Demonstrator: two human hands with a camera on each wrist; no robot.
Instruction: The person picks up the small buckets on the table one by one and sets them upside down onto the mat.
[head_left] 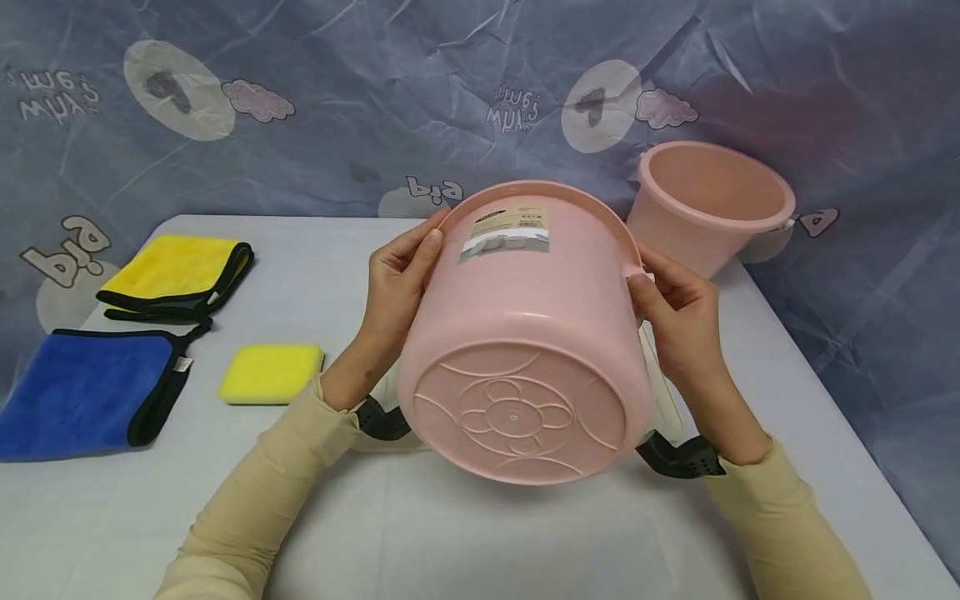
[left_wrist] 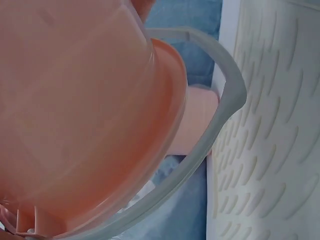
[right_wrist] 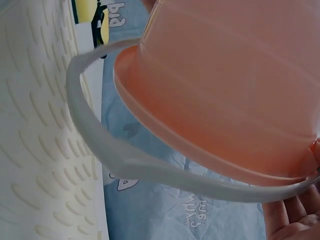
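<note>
A pink plastic bucket [head_left: 525, 283] is tipped above the table with its flower-patterned base [head_left: 517, 417] towards me. My left hand [head_left: 397, 287] holds its rim on the left, thumb on the outer wall. On the other side my right hand [head_left: 681, 312] grips the rim near the handle joint; some of its fingers are hidden behind. A paper label [head_left: 517, 229] is stuck on the wall. The bucket's pale curved handle [left_wrist: 232, 92] swings below the rim in both wrist views. Beneath lies a white washboard [right_wrist: 40, 125] with curved ridges, mostly covered by the bucket in the head view.
Another pink bucket [head_left: 708, 208] stands upright at the back right. On the left lie a folded yellow cloth [head_left: 176, 262], a folded blue cloth [head_left: 82, 387] and a yellow sponge [head_left: 270, 375]. A grey-blue printed sheet [head_left: 420, 108] hangs behind the white table [head_left: 480, 542].
</note>
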